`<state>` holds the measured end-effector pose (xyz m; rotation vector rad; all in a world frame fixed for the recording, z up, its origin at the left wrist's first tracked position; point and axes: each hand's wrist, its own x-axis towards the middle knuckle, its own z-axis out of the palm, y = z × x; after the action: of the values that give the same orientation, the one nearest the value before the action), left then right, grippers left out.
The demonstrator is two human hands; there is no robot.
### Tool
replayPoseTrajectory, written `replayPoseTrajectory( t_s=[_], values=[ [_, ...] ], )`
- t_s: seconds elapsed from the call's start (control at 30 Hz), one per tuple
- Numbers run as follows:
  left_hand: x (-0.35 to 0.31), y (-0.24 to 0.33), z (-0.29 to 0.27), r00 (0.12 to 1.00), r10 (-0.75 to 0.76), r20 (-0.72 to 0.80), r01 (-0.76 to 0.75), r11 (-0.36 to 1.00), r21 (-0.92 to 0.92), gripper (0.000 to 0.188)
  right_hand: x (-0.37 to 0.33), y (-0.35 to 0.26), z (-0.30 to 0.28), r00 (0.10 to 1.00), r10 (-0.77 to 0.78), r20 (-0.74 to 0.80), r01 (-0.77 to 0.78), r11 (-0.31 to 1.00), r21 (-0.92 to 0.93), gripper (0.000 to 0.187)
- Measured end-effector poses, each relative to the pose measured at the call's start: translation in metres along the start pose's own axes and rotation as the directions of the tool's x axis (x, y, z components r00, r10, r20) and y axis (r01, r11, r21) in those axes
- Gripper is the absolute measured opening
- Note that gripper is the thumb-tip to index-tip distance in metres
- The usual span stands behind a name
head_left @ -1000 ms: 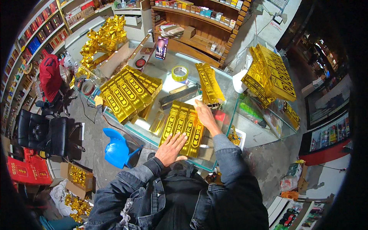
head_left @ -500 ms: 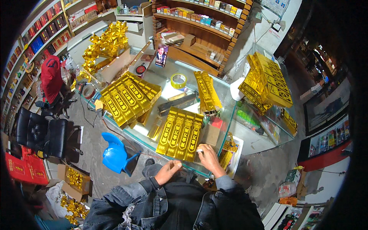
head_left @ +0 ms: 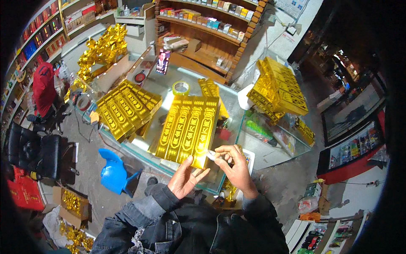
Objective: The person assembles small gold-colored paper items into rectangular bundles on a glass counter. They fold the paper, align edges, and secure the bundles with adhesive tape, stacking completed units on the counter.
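A gold printed cardboard sheet (head_left: 186, 131) with black lettering in long panels is tilted up in front of me above the glass counter. My left hand (head_left: 182, 181) grips its near edge, thumb on top and fingers below. My right hand (head_left: 237, 168) is at the sheet's lower right corner, fingers pinched on a small white thing (head_left: 213, 155) whose kind I cannot make out. Behind the sheet, a folded gold strip (head_left: 208, 87) is partly covered. A roll of yellow tape (head_left: 181, 88) stands beyond the sheet's far edge.
More gold sheets (head_left: 127, 108) lie stacked on the glass counter (head_left: 158, 167) at left. Gold boxes (head_left: 279, 86) are piled at right. A phone (head_left: 163, 61) leans at the back near gold bows (head_left: 101, 51). A blue stool (head_left: 113, 172) and a black chair (head_left: 36, 150) stand at left.
The gold sheet has risen and tilted toward me. My left hand has moved up to take its near edge, and my right hand with the white thing has moved to its corner. The view has shifted.
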<state>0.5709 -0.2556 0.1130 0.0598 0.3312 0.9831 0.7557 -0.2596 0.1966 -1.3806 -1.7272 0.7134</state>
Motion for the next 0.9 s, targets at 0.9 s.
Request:
replayPoseTrajectory(
  t_s=[0.9],
  values=[
    [-0.101,0.014,0.087,0.867,-0.029,0.498,0.005,0.999,0.048,0.065,-0.053,-0.165,0.048,0.498,-0.301,-0.813,0.487,0.873,-0.025,0.020]
  ],
)
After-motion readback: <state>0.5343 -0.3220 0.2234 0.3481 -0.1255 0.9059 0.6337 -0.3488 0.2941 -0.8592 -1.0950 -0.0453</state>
